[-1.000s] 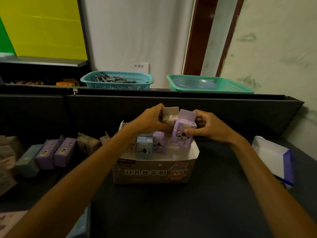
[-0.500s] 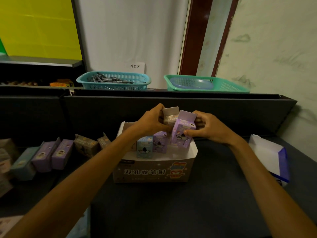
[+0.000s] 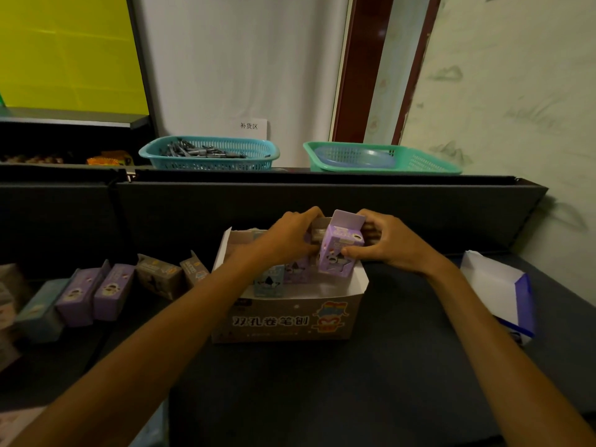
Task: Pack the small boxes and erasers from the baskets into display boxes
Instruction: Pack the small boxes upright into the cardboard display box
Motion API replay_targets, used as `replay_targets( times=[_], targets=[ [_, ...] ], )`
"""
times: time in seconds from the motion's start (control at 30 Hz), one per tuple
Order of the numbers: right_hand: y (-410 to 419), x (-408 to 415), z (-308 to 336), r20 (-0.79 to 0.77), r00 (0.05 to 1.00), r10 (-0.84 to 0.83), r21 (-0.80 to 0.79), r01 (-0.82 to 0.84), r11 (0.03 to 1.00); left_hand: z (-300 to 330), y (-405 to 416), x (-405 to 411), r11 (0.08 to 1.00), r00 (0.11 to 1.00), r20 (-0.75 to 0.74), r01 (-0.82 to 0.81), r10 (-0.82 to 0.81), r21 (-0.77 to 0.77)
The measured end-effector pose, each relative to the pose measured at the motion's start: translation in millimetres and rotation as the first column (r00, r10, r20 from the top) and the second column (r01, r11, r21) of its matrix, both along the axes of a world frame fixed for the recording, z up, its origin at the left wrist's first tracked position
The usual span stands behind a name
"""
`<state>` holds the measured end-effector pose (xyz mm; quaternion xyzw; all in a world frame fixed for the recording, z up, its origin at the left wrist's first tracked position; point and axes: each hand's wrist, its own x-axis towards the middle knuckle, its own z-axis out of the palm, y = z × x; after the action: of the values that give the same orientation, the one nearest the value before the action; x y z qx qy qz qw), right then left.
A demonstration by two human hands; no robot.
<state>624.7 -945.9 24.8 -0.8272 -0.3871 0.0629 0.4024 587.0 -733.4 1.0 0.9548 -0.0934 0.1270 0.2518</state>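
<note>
Both hands are barely shifting, right hand pinching the purple box, left hand gripping the grey box beside it, risking toppling packed neighbours below.

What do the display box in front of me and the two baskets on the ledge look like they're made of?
Display box: looks like thin printed cardboard, matte, with folded flaps, a white inside and coloured print on the front. Blue basket and green basket: most likely moulded plastic, uniform colour, with slotted lattice walls and a slight sheen.
</note>
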Motion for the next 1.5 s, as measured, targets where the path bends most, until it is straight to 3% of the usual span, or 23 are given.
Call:
replay_targets(
  times=[0.2, 0.47, 0.7, 1.07, 1.5],
  targets=[
    [0, 0, -1, 0.020, 1.000, -0.010, -0.007, 0.010, 1.000, 1, -1, 7, 0.986, 0.997, 0.051, -0.071, 0.064, 0.150],
    [-2, -1, -2, 0.021, 1.000, -0.006, 0.014, 0.005, 1.000, 2, -2, 0, 0.939, 0.999, 0.048, -0.006, -0.012, 0.344],
    [-2, 0, -2, 0.023, 1.000, -0.003, 0.000, 0.003, 1.000, -4, 4, 6, 0.892, 0.994, 0.110, -0.036, -0.015, 0.450],
    [-2, 2, -2, 0.034, 0.999, -0.006, -0.006, 0.006, 1.000, -5, 3, 5, 0.820, 0.996, 0.089, -0.053, 0.003, 0.570],
    [21, -13, 6, 0.167, 0.984, -0.052, -0.037, 0.059, 0.998, 31, 30, -45, 0.887, 0.987, -0.055, -0.110, 0.150, 0.449]
  ],
)
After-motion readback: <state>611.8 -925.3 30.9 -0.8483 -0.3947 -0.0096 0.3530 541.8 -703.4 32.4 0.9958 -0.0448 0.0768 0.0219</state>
